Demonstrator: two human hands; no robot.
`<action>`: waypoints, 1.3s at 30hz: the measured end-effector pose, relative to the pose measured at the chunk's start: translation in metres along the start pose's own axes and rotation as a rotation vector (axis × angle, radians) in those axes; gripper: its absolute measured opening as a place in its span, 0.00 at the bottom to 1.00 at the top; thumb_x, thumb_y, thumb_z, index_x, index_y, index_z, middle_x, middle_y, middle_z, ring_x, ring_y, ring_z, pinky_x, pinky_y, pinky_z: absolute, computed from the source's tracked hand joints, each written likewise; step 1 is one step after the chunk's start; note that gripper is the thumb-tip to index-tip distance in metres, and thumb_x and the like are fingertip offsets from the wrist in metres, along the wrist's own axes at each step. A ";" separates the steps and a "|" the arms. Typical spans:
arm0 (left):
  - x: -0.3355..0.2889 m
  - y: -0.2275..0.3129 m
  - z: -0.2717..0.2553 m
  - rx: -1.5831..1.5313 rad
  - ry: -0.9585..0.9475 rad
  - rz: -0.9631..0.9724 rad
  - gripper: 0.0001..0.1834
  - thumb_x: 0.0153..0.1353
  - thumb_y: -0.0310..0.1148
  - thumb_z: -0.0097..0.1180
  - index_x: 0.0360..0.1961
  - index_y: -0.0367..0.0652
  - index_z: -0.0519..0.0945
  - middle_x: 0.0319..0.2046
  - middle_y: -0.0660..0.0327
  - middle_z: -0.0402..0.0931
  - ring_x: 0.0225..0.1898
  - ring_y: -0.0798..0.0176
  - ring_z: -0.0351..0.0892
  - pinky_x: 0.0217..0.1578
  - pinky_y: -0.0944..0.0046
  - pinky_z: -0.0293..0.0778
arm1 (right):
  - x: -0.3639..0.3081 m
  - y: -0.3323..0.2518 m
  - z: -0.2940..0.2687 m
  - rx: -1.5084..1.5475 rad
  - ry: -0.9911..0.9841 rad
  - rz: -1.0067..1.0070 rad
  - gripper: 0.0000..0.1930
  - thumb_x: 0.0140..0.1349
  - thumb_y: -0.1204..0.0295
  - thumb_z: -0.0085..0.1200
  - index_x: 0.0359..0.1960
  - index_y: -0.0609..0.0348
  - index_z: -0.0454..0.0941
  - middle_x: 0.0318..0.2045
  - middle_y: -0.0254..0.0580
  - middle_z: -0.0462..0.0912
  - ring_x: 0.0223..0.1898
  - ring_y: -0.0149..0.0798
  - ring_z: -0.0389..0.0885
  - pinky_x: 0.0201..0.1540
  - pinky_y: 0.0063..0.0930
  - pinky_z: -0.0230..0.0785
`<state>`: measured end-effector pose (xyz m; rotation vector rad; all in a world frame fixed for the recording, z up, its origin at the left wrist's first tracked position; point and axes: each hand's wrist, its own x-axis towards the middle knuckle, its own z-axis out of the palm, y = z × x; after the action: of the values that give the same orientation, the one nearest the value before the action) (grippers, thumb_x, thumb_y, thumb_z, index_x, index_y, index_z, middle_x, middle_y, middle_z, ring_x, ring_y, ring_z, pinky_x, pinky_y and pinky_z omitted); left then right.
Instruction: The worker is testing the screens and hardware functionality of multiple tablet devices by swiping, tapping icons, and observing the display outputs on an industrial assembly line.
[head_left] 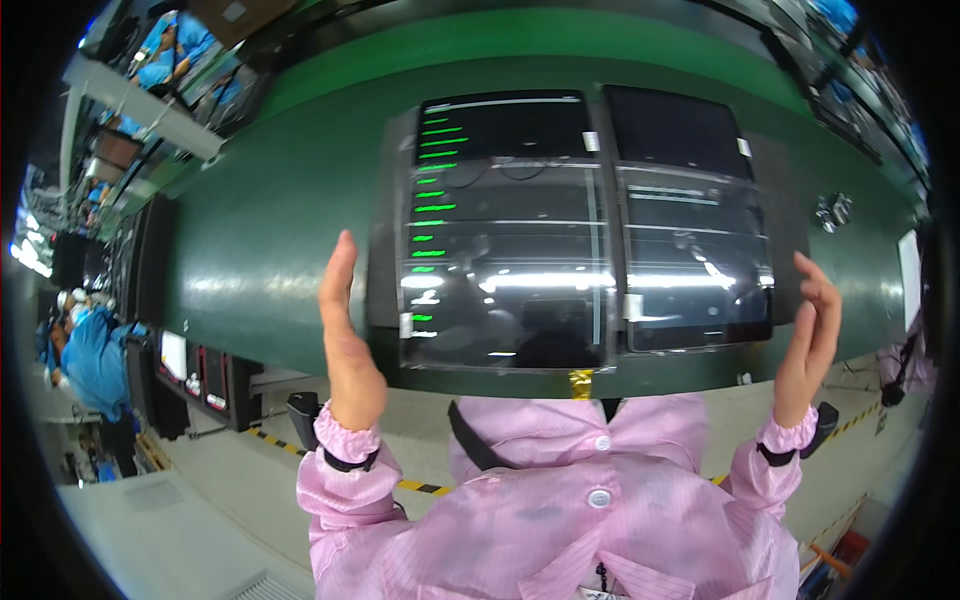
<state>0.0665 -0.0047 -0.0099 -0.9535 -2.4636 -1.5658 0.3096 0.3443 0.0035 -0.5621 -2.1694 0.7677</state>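
Two dark tablets lie side by side on a dark grey mat [384,270] on the green worktable. The left tablet [510,250] is lit with a column of green lines on a black screen. Fainter pale lines show on the right tablet [690,255]. Clear film seems to cover much of both screens, and small white tabs stick to their edges. My left hand [350,360] is held upright with straight fingers, just left of the left tablet and apart from it. Beyond the right tablet's right edge, my right hand [812,345] has its fingers apart, slightly bent, holding nothing.
A small shiny bundle [832,212] rests on the table [250,250] at the right. Gold tape [581,384] sits at the near edge. Black crates [145,260] stand at the left end. A person in blue [95,350] is farther left; yellow-black tape [425,487] marks the floor.
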 end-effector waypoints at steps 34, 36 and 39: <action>-0.007 0.028 0.026 0.435 0.299 0.216 0.43 0.73 0.63 0.20 0.60 0.35 0.73 0.59 0.47 0.72 0.66 0.41 0.64 0.66 0.46 0.55 | -0.040 0.001 -0.008 0.136 -0.003 0.063 0.07 0.64 0.74 0.53 0.34 0.66 0.79 0.39 0.49 0.83 0.36 0.37 0.77 0.36 0.30 0.67; -0.019 0.035 0.029 0.364 0.159 0.446 0.37 0.70 0.64 0.32 0.52 0.42 0.80 0.52 0.57 0.80 0.61 0.49 0.70 0.60 0.48 0.59 | -0.057 -0.011 -0.007 0.300 -0.133 0.032 0.08 0.65 0.76 0.53 0.30 0.66 0.80 0.30 0.45 0.84 0.25 0.34 0.76 0.28 0.29 0.65; -0.032 0.050 0.056 0.453 -0.033 0.750 0.32 0.73 0.60 0.31 0.46 0.49 0.82 0.49 0.66 0.85 0.53 0.61 0.76 0.54 0.55 0.60 | -0.067 -0.053 0.013 0.527 -0.589 0.390 0.10 0.68 0.74 0.52 0.44 0.67 0.83 0.29 0.41 0.85 0.19 0.30 0.76 0.24 0.23 0.68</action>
<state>0.1338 0.0420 -0.0091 -1.5406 -1.9526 -0.7211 0.3337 0.2614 -0.0017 -0.5242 -2.2392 1.8389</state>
